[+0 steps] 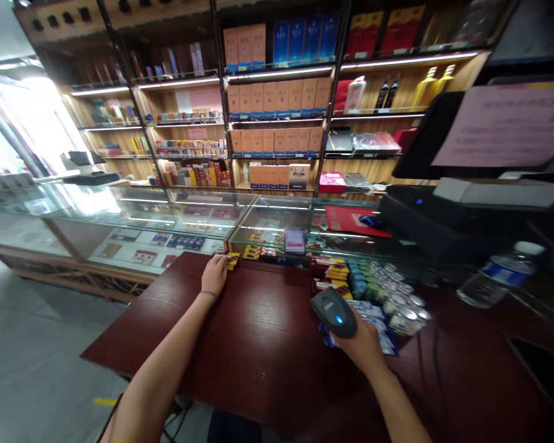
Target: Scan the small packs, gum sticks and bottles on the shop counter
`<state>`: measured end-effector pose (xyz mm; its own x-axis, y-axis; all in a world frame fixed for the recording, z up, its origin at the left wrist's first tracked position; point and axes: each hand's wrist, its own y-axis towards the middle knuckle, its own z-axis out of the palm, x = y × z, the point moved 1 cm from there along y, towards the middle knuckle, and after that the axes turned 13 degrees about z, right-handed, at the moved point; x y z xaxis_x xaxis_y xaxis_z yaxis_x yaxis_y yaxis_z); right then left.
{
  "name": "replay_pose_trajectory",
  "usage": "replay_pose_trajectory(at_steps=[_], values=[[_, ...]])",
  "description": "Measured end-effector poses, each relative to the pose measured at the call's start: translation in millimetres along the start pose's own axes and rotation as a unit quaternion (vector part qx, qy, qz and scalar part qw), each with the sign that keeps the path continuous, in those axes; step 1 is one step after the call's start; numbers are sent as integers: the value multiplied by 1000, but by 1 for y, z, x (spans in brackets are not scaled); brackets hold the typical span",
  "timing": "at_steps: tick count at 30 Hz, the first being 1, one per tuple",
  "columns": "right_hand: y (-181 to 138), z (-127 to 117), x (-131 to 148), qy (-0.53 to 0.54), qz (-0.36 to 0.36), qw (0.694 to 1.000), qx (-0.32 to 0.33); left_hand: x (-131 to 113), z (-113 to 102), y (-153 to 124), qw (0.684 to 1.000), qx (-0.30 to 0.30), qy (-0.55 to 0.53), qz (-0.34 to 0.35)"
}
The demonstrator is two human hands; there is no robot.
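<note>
My right hand (361,343) grips a dark barcode scanner (335,311) with a blue light on its top, held over blue packets (373,314) on the dark red wooden counter (258,332). My left hand (213,275) reaches out to the counter's far edge, its fingers closed on a small yellow packet (232,259). Stacks of red and yellow packs (329,271) and a cluster of silver-topped cans (397,295) lie just beyond the scanner.
A glass display case (175,218) runs behind the counter, with lit shelves of orange and blue boxes (277,98) beyond. A monitor with a pink sheet (503,126), a black printer (425,215) and a water bottle (501,274) stand at the right.
</note>
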<state>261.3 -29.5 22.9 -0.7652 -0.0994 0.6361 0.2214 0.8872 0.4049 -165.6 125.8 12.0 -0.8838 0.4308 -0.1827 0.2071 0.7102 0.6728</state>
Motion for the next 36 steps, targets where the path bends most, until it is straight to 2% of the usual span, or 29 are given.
replay_pose_trajectory(at_steps=[4, 8, 14, 18, 22, 29, 32, 36], values=[[9, -16, -6, -22, 0, 1000, -4, -52, 7, 8, 997, -44, -47, 44], [20, -39, -18, -33, 42, 998, -29, -125, 19, 16, 986, -54, -108, 111], [25, -70, -41, -56, 83, 995, -26, -230, 42, 14, 961, 16, -206, 181], [19, -86, -57, -63, 87, 994, -25, -275, 57, 15, 943, 63, -271, 182], [13, -99, -69, -92, 100, 990, -27, -293, 75, 26, 918, 90, -353, 157], [12, -108, -76, -89, 82, 992, -19, -294, 96, 50, 913, 213, -319, 141], [11, -107, -76, -99, 86, 991, -27, -294, 98, 54, 910, 231, -316, 136], [12, -104, -75, -107, 86, 990, -27, -292, 100, 52, 916, 220, -311, 127]])
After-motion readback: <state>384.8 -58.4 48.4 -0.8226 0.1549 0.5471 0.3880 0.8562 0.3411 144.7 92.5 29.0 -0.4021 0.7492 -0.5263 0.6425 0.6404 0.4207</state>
